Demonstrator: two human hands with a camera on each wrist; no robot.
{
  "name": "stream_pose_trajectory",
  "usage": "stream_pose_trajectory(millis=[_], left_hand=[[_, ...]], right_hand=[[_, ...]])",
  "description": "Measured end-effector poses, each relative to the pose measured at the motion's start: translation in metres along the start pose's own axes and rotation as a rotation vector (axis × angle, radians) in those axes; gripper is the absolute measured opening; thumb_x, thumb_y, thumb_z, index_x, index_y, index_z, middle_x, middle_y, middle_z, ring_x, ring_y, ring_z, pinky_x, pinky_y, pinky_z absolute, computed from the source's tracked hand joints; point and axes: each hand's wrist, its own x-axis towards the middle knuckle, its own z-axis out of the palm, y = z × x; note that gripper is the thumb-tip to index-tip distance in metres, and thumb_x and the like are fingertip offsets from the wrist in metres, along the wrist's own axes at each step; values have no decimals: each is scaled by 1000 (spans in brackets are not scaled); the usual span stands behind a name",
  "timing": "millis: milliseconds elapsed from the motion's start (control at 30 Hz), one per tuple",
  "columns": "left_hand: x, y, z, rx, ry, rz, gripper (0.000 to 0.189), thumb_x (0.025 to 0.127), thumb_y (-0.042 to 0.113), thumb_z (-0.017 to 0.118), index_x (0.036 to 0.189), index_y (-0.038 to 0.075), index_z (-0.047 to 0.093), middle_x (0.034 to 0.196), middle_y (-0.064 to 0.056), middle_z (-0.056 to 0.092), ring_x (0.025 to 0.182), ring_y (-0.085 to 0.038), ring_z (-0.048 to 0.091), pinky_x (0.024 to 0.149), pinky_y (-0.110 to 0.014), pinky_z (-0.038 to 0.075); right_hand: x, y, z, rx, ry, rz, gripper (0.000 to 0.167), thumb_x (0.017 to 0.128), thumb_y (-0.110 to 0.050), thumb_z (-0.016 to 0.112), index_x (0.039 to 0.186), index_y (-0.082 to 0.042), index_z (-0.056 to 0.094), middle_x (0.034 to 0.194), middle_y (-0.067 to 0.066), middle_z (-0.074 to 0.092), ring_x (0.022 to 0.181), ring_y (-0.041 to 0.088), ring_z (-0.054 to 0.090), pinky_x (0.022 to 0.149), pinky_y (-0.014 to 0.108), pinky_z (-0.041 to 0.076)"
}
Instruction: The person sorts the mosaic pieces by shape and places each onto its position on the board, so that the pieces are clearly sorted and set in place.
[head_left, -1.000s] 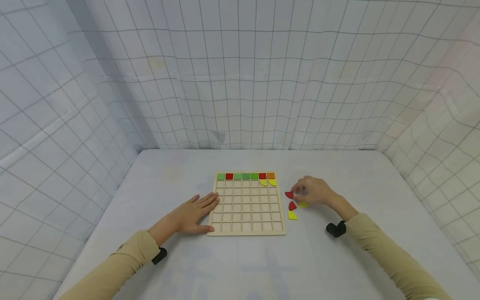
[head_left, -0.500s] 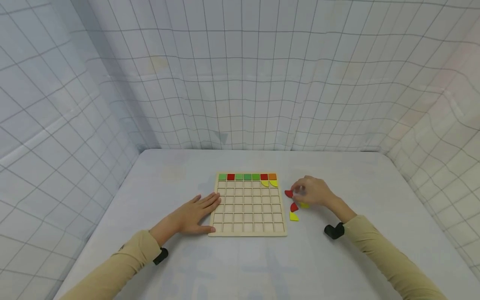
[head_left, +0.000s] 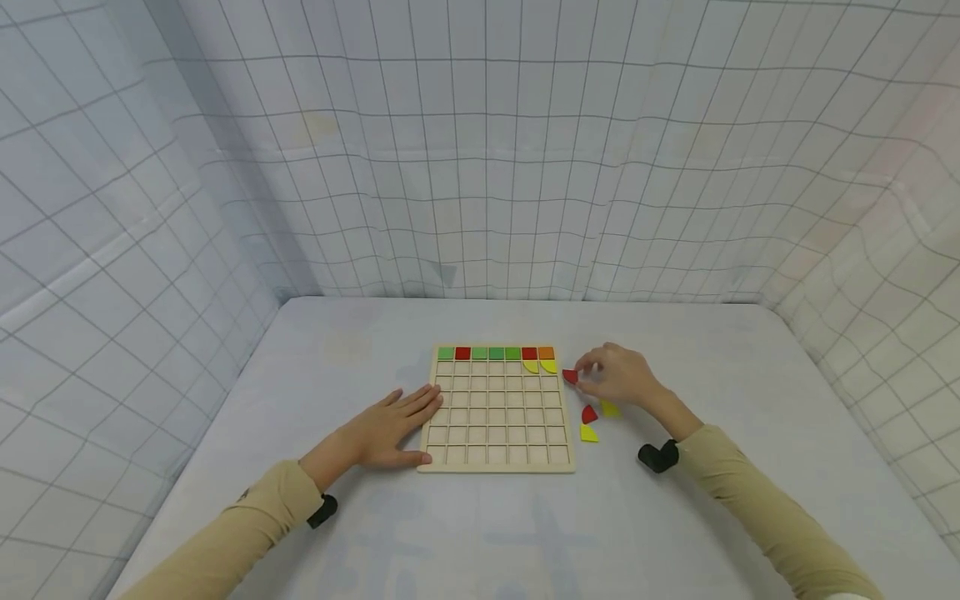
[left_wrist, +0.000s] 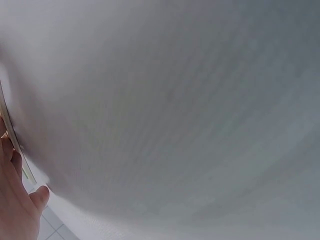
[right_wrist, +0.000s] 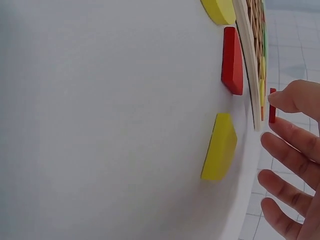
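Observation:
A wooden grid board (head_left: pixel 487 408) lies on the table, its top row filled with green, red and orange square tiles, and two yellow quarter-round pieces (head_left: pixel 548 367) sit below that row at the right. My left hand (head_left: pixel 386 429) lies flat with straight fingers on the board's left edge. Between thumb and forefinger my right hand (head_left: pixel 618 375) pinches a red quarter-round piece (right_wrist: pixel 272 105), just off the board's right edge. In the right wrist view the other fingers are spread apart from it.
Right of the board lie another red piece (head_left: pixel 589 414), a yellow piece (head_left: pixel 588 433) and a second yellow piece (head_left: pixel 611 409). The white table (head_left: pixel 480 533) is bounded by grid-patterned cloth walls (head_left: pixel 480 167) at the back and sides.
My right hand has lifted the red quarter-round piece slightly and moved left and away from me with it, uncovering more of a yellow piece. My left hand stays on the board.

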Motion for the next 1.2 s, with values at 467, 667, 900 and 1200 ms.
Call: stream_pose_trajectory(millis=[467, 667, 900, 1200], left_hand=[[0, -2, 2, 5, 1, 3, 89, 91, 66, 44, 154, 9, 18, 162, -9, 13, 150, -26, 16, 116, -57, 21], [0, -1, 0, -1, 1, 4, 89, 91, 65, 45, 155, 9, 18, 162, -9, 13, 150, -27, 16, 116, -57, 21], [0, 0, -1, -8, -19, -7, 90, 91, 66, 45, 155, 9, 17, 163, -9, 12, 150, -26, 14, 116, -57, 20], [0, -1, 2, -4, -6, 0, 89, 91, 65, 45, 155, 9, 17, 163, -9, 12, 150, -26, 14, 116, -57, 20]], right_hand=[[14, -18, -1, 11, -6, -17, 20, 82, -32, 71, 97, -19, 75, 86, -4, 67, 78, 13, 53, 63, 25, 45], [22, -24, 0, 28, -3, -30, 22, 81, -32, 71, 97, -18, 76, 86, -5, 69, 80, 12, 54, 62, 24, 44], [30, -31, 2, 23, 15, -47, 25, 78, -34, 74, 97, -17, 76, 87, -4, 70, 80, 14, 56, 61, 26, 45], [39, -42, 9, 12, 29, -65, 22, 79, -33, 74, 93, -16, 76, 87, -5, 72, 82, 15, 57, 55, 22, 43]])
